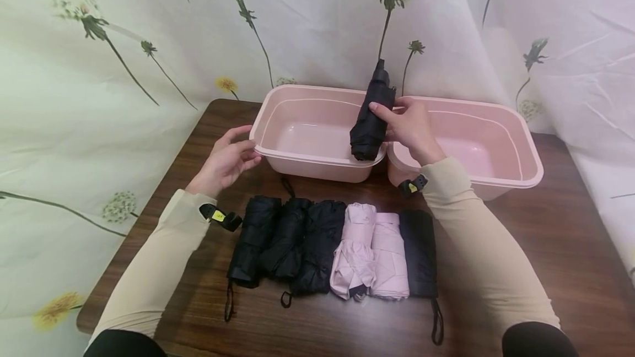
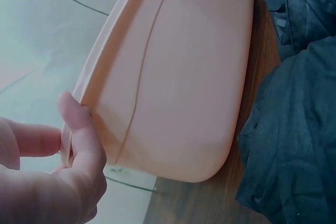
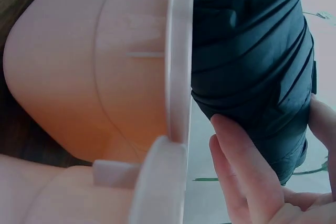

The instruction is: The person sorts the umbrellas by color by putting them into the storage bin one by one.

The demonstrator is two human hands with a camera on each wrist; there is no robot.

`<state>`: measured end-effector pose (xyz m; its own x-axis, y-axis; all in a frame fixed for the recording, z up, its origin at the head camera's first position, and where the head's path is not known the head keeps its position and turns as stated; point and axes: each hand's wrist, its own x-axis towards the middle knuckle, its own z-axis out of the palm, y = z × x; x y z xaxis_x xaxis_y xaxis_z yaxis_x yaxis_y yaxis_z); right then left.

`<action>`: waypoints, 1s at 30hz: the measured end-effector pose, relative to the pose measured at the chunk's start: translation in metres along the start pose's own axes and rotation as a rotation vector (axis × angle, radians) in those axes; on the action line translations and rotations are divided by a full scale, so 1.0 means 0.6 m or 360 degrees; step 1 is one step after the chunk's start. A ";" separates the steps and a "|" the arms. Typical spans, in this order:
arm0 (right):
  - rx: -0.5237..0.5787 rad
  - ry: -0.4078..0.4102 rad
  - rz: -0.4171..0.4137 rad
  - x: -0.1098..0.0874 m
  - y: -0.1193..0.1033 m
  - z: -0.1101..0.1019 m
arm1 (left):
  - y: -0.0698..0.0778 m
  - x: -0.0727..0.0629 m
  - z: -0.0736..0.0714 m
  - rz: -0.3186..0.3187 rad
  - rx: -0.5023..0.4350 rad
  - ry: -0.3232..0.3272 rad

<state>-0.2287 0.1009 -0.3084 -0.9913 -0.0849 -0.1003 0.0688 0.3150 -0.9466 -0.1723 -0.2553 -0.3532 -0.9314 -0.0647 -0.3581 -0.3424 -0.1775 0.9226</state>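
Observation:
My right hand [image 1: 412,128] grips a folded black umbrella [image 1: 372,120], thumb on its near side. The umbrella slants over the right end of the left pink basin [image 1: 317,168], its narrow end pointing up toward the wall. In the right wrist view, the umbrella's wrapped fabric [image 3: 252,56] shows just beyond the basin rims. At the opposite end of that basin, my left hand [image 1: 225,161] pinches the rim [image 2: 89,85] between thumb and fingers. The inside of this basin holds nothing visible.
A second pink basin [image 1: 533,153] stands to the right, rims meeting. In front lies a row of folded umbrellas: black ones [image 1: 255,238] at left, two pink ones [image 1: 353,247], and another black one [image 1: 418,255] at right. Flower-printed cloth [image 1: 317,26] hangs behind the wooden table [image 1: 560,269].

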 end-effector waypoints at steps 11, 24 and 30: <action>-0.0284 0.0033 -0.0036 0.005 -0.001 -0.001 | 0.004 -0.003 0.006 -0.0008 0.0004 0.0004; -0.0116 0.0026 -0.0215 -0.016 0.006 -0.030 | 0.002 0.000 0.006 -0.0017 0.0090 0.0038; -0.0197 0.0040 -0.0294 -0.056 -0.011 -0.067 | 0.004 0.000 0.005 0.0006 0.0045 0.0010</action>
<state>-0.2003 0.1396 -0.2863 -0.9884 -0.1286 0.0807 -0.1271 0.4099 -0.9032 -0.1737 -0.2528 -0.3504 -0.9319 -0.0716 -0.3555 -0.3424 -0.1491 0.9276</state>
